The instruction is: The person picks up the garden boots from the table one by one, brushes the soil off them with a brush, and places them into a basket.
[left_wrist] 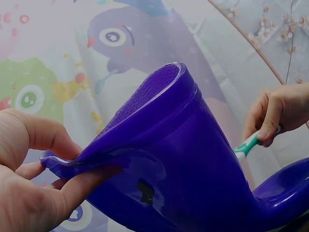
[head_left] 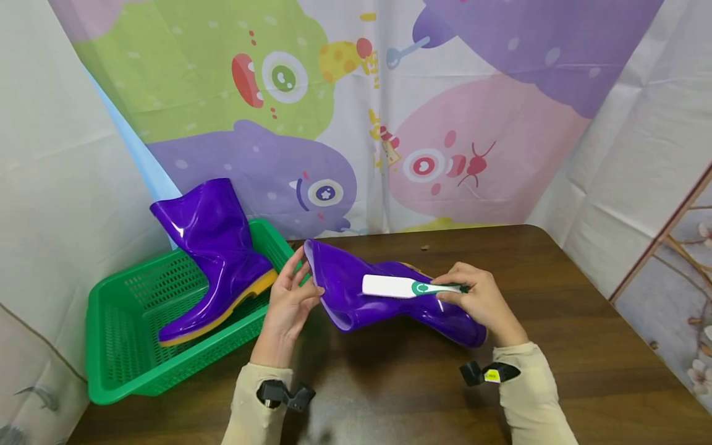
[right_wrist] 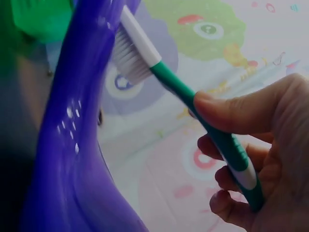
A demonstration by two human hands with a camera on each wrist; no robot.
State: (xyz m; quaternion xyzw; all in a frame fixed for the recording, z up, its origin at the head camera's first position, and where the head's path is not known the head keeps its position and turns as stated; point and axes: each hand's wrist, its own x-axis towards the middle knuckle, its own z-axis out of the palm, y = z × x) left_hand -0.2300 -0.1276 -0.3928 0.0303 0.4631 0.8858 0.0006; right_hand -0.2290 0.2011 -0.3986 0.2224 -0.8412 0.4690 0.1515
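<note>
A glossy purple rain boot (head_left: 345, 284) lies on its side above the brown table, its open top toward the left. My left hand (head_left: 289, 296) pinches the rim of that opening between thumb and fingers; the left wrist view shows the rim (left_wrist: 169, 87) bent where it is gripped. In my right hand (head_left: 481, 296) is a white and green scrub brush (head_left: 392, 287), held by its handle. The right wrist view has the brush's pale bristles (right_wrist: 129, 55) right at the boot's shaft (right_wrist: 82, 82), with the fingers wrapped about the green handle.
A second purple boot (head_left: 208, 247) with a yellow sole stands tilted in a green plastic basket (head_left: 119, 371) at the left. Behind the wooden table (head_left: 601, 346) hangs a cloth with cartoon figures (head_left: 473, 142).
</note>
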